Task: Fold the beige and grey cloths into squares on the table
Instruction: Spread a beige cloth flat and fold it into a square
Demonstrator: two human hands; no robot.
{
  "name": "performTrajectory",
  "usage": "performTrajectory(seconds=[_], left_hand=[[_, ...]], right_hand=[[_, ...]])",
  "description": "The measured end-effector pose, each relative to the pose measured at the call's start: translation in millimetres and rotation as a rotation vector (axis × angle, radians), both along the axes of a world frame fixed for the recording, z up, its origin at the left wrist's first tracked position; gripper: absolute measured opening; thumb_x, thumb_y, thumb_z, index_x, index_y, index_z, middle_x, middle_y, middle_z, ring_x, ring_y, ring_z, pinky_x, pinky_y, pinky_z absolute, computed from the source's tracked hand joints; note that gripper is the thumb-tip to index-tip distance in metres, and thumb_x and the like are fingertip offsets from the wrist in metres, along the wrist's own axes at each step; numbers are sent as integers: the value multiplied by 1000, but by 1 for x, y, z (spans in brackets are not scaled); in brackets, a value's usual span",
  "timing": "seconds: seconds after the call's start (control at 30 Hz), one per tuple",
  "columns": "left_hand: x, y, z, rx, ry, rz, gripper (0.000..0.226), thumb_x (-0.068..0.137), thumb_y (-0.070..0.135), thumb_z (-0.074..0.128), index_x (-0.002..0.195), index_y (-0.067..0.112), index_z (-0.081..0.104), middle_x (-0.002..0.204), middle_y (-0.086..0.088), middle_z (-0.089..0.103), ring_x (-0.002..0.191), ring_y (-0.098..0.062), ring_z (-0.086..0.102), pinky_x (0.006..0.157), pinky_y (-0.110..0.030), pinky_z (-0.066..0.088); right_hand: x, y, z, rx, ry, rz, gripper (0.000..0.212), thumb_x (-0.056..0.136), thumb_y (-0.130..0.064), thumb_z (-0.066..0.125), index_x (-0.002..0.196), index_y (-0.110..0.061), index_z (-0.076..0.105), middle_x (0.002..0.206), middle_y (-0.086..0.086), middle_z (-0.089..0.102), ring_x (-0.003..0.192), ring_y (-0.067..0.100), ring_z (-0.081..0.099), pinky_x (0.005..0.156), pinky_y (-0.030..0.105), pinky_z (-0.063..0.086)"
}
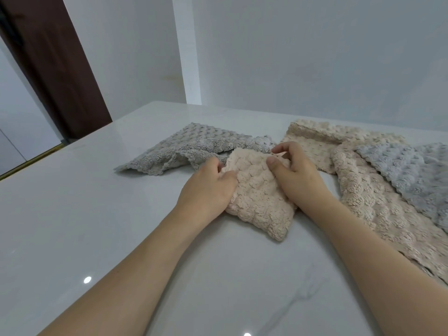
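Observation:
A small folded beige cloth [259,197] lies in the middle of the white table [97,214]. My left hand [208,187] grips its left edge, fingers curled round the fabric. My right hand [293,170] holds its right side, thumb on top and fingers curled at the far corner. Behind it to the left lies a crumpled grey cloth [184,149]. On the right, a larger beige cloth [378,202] is spread out, with another grey cloth [407,170] lying over it.
A white wall stands close behind the table's far edge. A dark brown door frame [53,69] is at the back left. The table's left edge runs diagonally beside a lower floor area.

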State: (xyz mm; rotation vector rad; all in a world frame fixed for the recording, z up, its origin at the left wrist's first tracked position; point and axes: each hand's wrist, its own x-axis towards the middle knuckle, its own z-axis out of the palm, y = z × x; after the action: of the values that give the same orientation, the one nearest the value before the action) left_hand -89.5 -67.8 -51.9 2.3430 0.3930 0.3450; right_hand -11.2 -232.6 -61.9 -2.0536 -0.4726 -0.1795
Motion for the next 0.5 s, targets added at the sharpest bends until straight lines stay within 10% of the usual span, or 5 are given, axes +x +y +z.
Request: performTrajectory(seconds=[0.23,0.37,0.5], left_hand=[[0,0,-4,-203,-440,-80,10,98,23,52,102,23,44,81,10,53,67,-9,50,63,-33,39],[-3,-4,-1,-390,-421,-89,30,93,30,54,121,35,47,112,14,62,97,-2,63,87,-34,52],[0,-9,14,-573,-215,-26,25,79,42,53,86,18,57,76,0,57,70,-17,54,69,-37,44]], right_hand=[[16,7,3,945,626,31,48,84,-28,72,123,-8,54,113,14,69,99,30,69,85,52,55],[4,13,7,569,553,-35,41,90,-38,57,128,-24,47,109,7,67,100,29,66,87,47,55],[-13,12,16,486,363,-73,22,102,-24,42,123,-29,45,95,0,60,75,12,59,64,27,55]])
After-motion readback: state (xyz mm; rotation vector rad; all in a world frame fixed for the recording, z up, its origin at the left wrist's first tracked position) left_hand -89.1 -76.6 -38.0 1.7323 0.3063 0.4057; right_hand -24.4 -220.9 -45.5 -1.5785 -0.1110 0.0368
